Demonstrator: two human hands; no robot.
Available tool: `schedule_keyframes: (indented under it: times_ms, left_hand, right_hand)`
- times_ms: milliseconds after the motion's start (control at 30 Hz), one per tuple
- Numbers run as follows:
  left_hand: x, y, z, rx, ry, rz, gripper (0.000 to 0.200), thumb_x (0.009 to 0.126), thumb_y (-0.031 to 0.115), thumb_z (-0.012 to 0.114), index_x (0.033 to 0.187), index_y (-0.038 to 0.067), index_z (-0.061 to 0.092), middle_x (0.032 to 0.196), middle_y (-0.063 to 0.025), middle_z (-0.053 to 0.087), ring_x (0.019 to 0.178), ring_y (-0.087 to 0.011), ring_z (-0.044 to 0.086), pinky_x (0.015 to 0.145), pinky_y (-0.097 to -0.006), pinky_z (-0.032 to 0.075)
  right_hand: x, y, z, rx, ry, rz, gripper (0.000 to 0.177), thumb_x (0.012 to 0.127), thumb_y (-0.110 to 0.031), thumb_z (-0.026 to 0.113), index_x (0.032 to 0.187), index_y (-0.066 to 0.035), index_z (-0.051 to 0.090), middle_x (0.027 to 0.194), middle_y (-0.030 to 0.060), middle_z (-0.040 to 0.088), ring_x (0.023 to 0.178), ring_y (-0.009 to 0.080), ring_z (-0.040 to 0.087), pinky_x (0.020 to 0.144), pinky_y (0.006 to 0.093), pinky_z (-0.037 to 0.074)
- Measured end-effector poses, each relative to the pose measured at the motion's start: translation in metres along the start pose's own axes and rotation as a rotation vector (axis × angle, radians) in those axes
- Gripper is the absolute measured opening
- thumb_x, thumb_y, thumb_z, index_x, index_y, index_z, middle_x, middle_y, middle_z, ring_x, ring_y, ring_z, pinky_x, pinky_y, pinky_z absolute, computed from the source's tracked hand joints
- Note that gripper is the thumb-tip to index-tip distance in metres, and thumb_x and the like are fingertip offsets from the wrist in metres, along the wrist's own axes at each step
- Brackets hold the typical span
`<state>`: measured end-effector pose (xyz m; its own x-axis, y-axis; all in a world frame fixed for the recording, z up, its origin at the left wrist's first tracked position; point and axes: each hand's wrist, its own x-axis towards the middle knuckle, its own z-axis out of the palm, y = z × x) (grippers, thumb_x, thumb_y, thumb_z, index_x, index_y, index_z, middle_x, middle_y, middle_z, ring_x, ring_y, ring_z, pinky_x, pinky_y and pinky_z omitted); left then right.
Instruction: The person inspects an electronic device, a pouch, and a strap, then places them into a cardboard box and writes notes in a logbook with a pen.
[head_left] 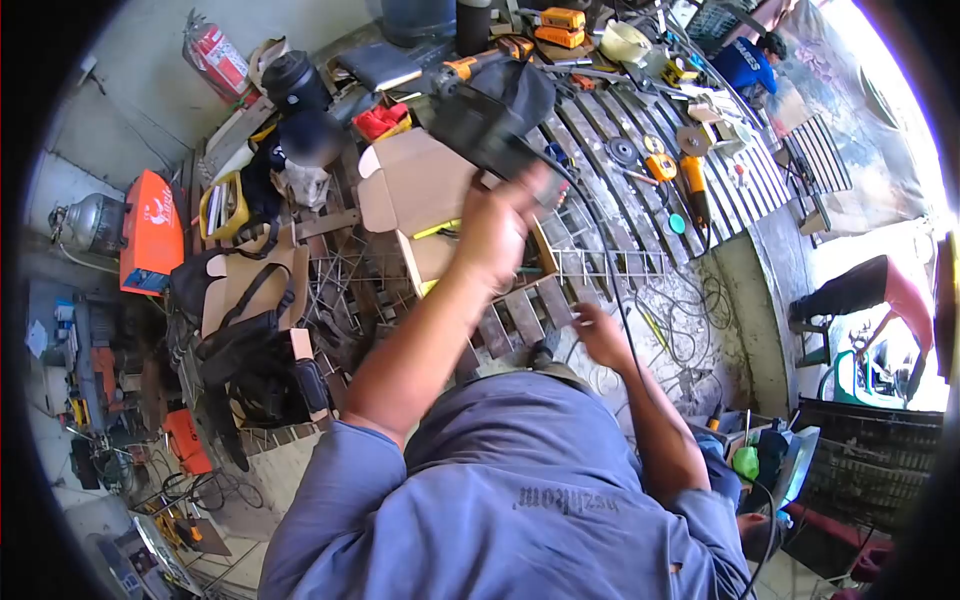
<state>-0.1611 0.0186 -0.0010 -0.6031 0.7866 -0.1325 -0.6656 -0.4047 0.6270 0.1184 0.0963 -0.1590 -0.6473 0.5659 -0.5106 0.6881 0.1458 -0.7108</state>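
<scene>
My left hand [497,230] is raised over the slatted bench, its fingers closed around a dark, boxy corded tool [480,125]. Motion smears the tool, so I cannot tell its exact kind. From it a black cable [606,235] runs down past my right side. Beneath my left forearm lies an open cardboard box [410,190] with yellow items inside. My right hand [603,335] hovers by the bench's near edge, fingers loosely curled and apart, beside the cable.
An angle grinder [694,180], a tape measure [660,165] and discs lie on the slatted bench [590,140]. A fire extinguisher [215,60] stands at back left, near an orange machine [152,232]. Bags [245,330] sit left. Two people [745,65] are at the right.
</scene>
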Motion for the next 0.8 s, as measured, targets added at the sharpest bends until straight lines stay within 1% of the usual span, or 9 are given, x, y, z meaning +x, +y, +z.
schedule_keyframes:
  times_ms: [100, 200, 267, 367, 500, 633, 700, 767, 800]
  left_hand:
    - [-0.050, -0.029, 0.026, 0.180, -0.223, -0.119, 0.052, 0.095, 0.006, 0.086, 0.139, 0.005, 0.059, 0.118, -0.0078, 0.074, 0.110, -0.0216, 0.075, 0.098, -0.0371, 0.065]
    - [-0.073, -0.069, 0.040, 0.363, -0.362, -0.294, 0.065, 0.087, 0.005, 0.091, 0.142, 0.003, 0.057, 0.120, -0.0093, 0.072, 0.111, -0.0199, 0.073, 0.096, -0.0358, 0.063]
    - [-0.079, -0.076, 0.055, 0.414, -0.392, -0.363, 0.075, 0.081, 0.010, 0.098, 0.143, 0.001, 0.055, 0.119, -0.0092, 0.070, 0.114, -0.0210, 0.070, 0.099, -0.0393, 0.059]
    - [-0.065, -0.123, 0.044, 0.851, -0.419, 0.009, 0.096, 0.080, 0.020, 0.100, 0.153, -0.001, 0.041, 0.136, -0.0160, 0.063, 0.124, -0.0257, 0.066, 0.110, -0.0418, 0.054]
    - [-0.020, -0.100, 0.080, 0.997, -0.676, 0.091, 0.100, 0.081, 0.022, 0.097, 0.159, 0.005, 0.037, 0.144, -0.0226, 0.058, 0.131, -0.0354, 0.065, 0.113, -0.0448, 0.052]
    - [0.034, -0.073, 0.110, 1.244, -0.740, -0.013, 0.105, 0.082, 0.028, 0.095, 0.166, -0.002, 0.040, 0.147, -0.0231, 0.059, 0.125, -0.0317, 0.069, 0.107, -0.0421, 0.058]
    - [0.095, -0.046, 0.120, 1.359, -0.713, -0.337, 0.090, 0.085, 0.028, 0.093, 0.159, -0.004, 0.052, 0.147, -0.0239, 0.065, 0.117, -0.0274, 0.074, 0.101, -0.0391, 0.060]
    - [0.188, -0.046, 0.084, 1.273, -0.395, -0.516, 0.079, 0.088, 0.028, 0.090, 0.152, -0.006, 0.059, 0.139, -0.0228, 0.074, 0.109, -0.0251, 0.078, 0.096, -0.0374, 0.061]
    - [0.233, -0.051, 0.050, 1.401, -0.212, -0.173, 0.073, 0.090, 0.027, 0.087, 0.148, -0.008, 0.060, 0.127, -0.0220, 0.079, 0.107, -0.0269, 0.079, 0.092, -0.0376, 0.062]
  right_hand:
    - [-0.047, -0.015, -0.050, 0.899, 0.102, 0.034, 0.047, 0.114, -0.030, 0.058, 0.150, -0.001, 0.059, 0.138, 0.0200, 0.072, 0.120, 0.0394, 0.074, 0.096, 0.0548, 0.060]
    - [-0.080, -0.044, -0.077, 1.383, -0.275, -0.306, 0.075, 0.111, -0.057, 0.058, 0.161, -0.002, 0.047, 0.156, 0.0231, 0.060, 0.139, 0.0416, 0.065, 0.114, 0.0608, 0.054]
    - [-0.096, -0.079, -0.088, 1.307, -0.240, -0.405, 0.085, 0.102, -0.050, 0.071, 0.160, 0.006, 0.045, 0.150, 0.0248, 0.064, 0.136, 0.0401, 0.067, 0.116, 0.0588, 0.053]
    - [-0.088, -0.075, -0.100, 1.218, -0.071, -0.323, 0.075, 0.090, -0.013, 0.083, 0.154, 0.007, 0.050, 0.140, 0.0198, 0.071, 0.121, 0.0314, 0.076, 0.108, 0.0442, 0.061]
    - [-0.047, -0.072, -0.125, 1.358, -0.003, -0.252, 0.074, 0.085, -0.006, 0.090, 0.150, 0.002, 0.056, 0.135, 0.0138, 0.073, 0.123, 0.0281, 0.074, 0.109, 0.0436, 0.059]
    - [0.001, -0.087, -0.175, 1.321, -0.008, -0.261, 0.065, 0.085, -0.008, 0.088, 0.144, 0.003, 0.062, 0.127, 0.0184, 0.075, 0.109, 0.0320, 0.078, 0.089, 0.0471, 0.067]
    - [0.024, -0.089, -0.213, 1.332, -0.049, -0.280, 0.064, 0.086, -0.009, 0.088, 0.143, 0.004, 0.062, 0.126, 0.0206, 0.075, 0.105, 0.0323, 0.079, 0.084, 0.0473, 0.068]
    - [0.049, -0.069, -0.247, 1.293, -0.050, -0.291, 0.063, 0.085, -0.010, 0.086, 0.141, 0.004, 0.062, 0.124, 0.0223, 0.075, 0.099, 0.0314, 0.079, 0.080, 0.0457, 0.068]
    - [0.058, -0.064, -0.266, 1.266, -0.052, -0.300, 0.062, 0.084, -0.009, 0.085, 0.140, 0.005, 0.062, 0.123, 0.0218, 0.075, 0.098, 0.0311, 0.079, 0.080, 0.0455, 0.068]
